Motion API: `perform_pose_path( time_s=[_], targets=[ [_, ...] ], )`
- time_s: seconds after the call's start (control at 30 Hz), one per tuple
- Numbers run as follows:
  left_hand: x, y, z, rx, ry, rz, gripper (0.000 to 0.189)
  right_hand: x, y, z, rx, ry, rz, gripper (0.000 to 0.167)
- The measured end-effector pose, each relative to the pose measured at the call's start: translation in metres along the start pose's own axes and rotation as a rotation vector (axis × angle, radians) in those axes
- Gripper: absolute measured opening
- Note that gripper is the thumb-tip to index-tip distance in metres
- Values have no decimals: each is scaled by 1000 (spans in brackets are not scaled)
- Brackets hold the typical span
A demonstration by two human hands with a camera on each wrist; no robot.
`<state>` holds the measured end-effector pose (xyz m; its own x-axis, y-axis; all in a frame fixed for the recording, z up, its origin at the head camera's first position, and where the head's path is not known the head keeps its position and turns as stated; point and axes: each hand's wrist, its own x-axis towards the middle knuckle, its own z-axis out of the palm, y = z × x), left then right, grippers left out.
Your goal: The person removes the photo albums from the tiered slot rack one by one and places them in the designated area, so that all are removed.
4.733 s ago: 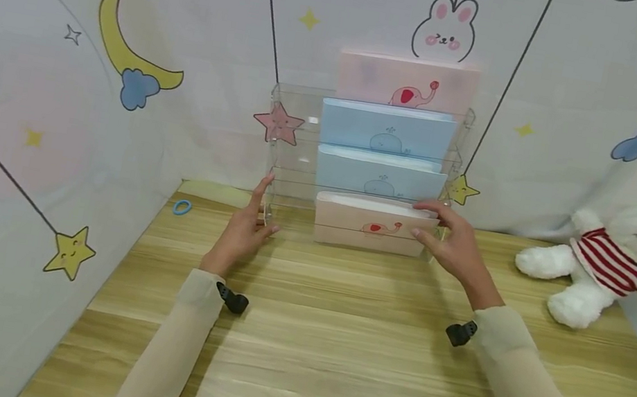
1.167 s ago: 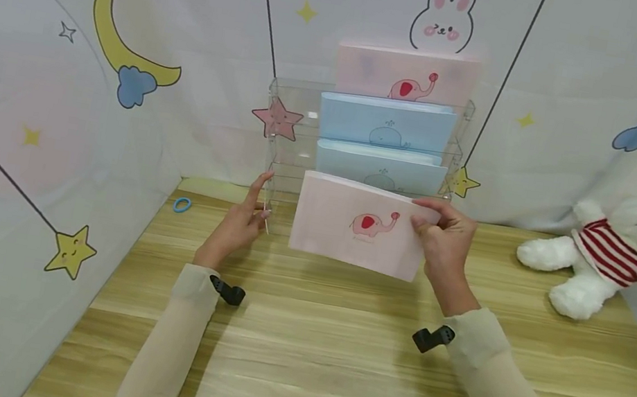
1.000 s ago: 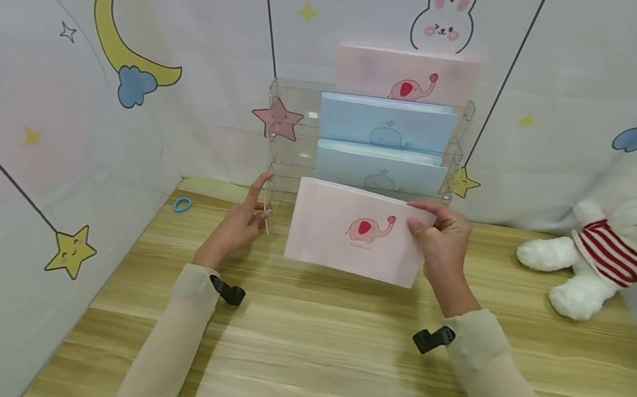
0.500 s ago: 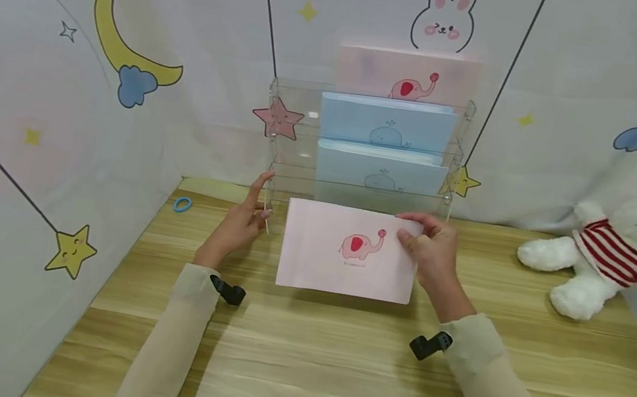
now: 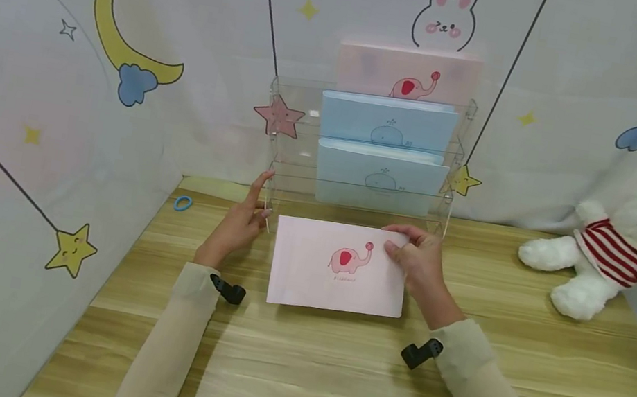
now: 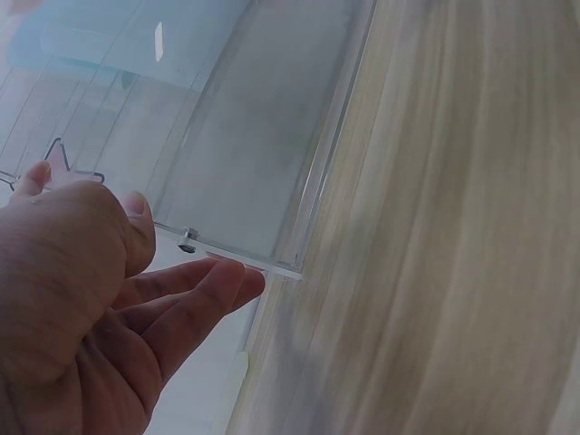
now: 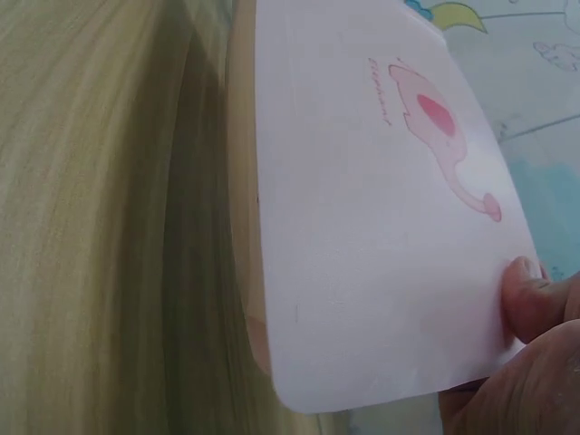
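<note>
My right hand (image 5: pixel 418 261) pinches a pink booklet (image 5: pixel 312 275) by its upper right corner, thumb on the front cover. A red elephant with lettering below is printed on that cover. In the head view the booklet overlaps the wood table, in front of a clear acrylic rack (image 5: pixel 289 183). In the right wrist view, the thumb (image 7: pixel 526 299) presses the cover near its edge, and the fingers behind are mostly hidden. My left hand (image 5: pixel 234 230) holds the rack's left side at the front, one finger pointing up along it; the left wrist view shows its fingertips (image 6: pixel 240 281) at the panel edge.
Upright in the rack's tiers stand two blue whale booklets (image 5: pixel 385 122) and another pink elephant booklet (image 5: pixel 378 68) at the top. A white teddy bear (image 5: pixel 625 257) in a striped shirt sits at right. A blue ring (image 5: pixel 182 204) lies at left. Printed cloth hangs behind.
The right hand has drawn the pink booklet out of the rack's lowest tier and brought it down toward the front and slightly left. The left hand stays at the rack's side.
</note>
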<state>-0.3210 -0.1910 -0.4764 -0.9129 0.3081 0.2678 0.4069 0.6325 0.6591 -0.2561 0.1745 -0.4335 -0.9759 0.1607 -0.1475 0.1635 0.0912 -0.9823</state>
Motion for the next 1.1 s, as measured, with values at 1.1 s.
perform_pose_path(
  time_s=[1.1],
  targets=[
    [-1, 3, -1, -14, -28, -43, 86, 15, 29, 28, -124, -13, 30, 33]
  ],
)
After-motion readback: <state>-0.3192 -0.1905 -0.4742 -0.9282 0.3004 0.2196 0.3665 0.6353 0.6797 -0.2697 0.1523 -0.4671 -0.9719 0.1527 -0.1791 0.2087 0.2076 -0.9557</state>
